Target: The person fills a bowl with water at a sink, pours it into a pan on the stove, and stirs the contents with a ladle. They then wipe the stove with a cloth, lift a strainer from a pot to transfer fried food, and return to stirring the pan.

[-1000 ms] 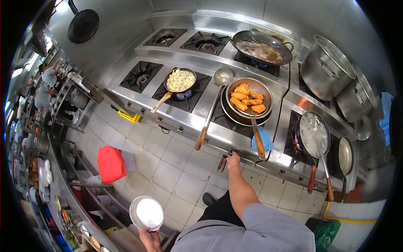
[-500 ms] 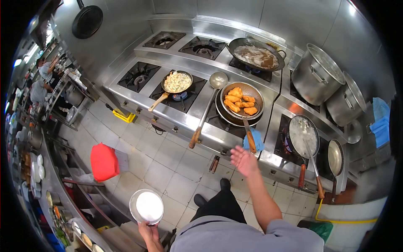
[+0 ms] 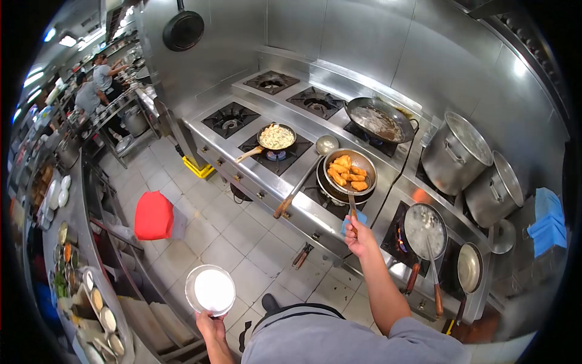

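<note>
My right hand (image 3: 361,239) is closed around the wooden handle (image 3: 352,206) of a round metal strainer (image 3: 367,162). In the strainer lie several golden fried pieces (image 3: 345,172); it sits over a dark pan (image 3: 321,177) on the stove. Low at the left, my left hand (image 3: 210,320) grips the near rim of a round white bowl (image 3: 213,290), whose inside is washed out by glare. Left of the strainer, a ladle (image 3: 327,144) rests across the stove edge. A blue cloth (image 3: 361,219) lies beside the strainer's handle.
A frying pan of pale food (image 3: 277,137) sits over a lit burner. A wok of oil (image 3: 377,120) stands behind, and a pan of bubbling liquid (image 3: 424,230) is at right near tall pots (image 3: 456,151). A red-covered bin (image 3: 154,216) stands on the floor. Two people work far left.
My right hand has gone from open beside the strainer's handle to closed around it. My left hand still holds the bowl. The head view has shifted.
</note>
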### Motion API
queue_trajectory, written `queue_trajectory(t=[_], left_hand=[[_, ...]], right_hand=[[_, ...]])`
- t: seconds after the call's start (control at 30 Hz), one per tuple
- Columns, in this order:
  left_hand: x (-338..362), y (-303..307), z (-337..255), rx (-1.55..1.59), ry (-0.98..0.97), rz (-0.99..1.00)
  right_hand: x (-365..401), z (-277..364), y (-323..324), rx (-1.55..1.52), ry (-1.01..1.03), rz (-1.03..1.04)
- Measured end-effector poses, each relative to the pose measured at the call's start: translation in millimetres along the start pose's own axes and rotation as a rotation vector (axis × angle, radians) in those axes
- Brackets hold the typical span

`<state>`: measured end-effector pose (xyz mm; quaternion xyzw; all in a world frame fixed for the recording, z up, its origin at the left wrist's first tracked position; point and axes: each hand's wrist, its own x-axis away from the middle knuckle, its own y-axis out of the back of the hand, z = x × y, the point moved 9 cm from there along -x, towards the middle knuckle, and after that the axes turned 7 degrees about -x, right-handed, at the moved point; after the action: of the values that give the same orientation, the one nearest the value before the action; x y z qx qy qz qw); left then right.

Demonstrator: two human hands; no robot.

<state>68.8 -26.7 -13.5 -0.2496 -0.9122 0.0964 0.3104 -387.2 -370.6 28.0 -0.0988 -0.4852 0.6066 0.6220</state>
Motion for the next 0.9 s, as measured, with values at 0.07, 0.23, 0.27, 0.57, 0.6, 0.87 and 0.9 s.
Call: queue_trajectory(t=[0.07, 0.23, 0.27, 0.57, 0.6, 0.87, 0.9], left_hand=[[21.6, 9.3, 5.4, 0.038, -0.023, -0.073], [66.6, 28.3, 25.7, 0.042, -0.037, -0.084], [73.4, 33.3, 31.0, 0.046, -0.043, -0.077], [141.3, 43.0, 50.6, 0.02, -0.1, -0.066], [147.1, 41.9, 51.8, 0.022, -0.089, -0.075], [198.6, 56.0, 47.8, 0.094, -0.104, -0.102], [205.7, 61.2, 46.9, 0.114, -0.117, -0.095]], right_hand=[[7.9, 5.0, 8.3, 0.014, -0.011, 0.016], [30.8, 20.3, 28.8, 0.087, -0.043, 0.071], [34.5, 23.9, 32.8, 0.086, -0.052, 0.075], [38.6, 29.5, 52.1, 0.129, -0.066, 0.204], [34.2, 32.8, 54.8, 0.131, -0.034, 0.171], [21.0, 52.1, 50.9, 0.245, -0.024, 0.273], [30.2, 53.5, 48.0, 0.224, -0.031, 0.296]])
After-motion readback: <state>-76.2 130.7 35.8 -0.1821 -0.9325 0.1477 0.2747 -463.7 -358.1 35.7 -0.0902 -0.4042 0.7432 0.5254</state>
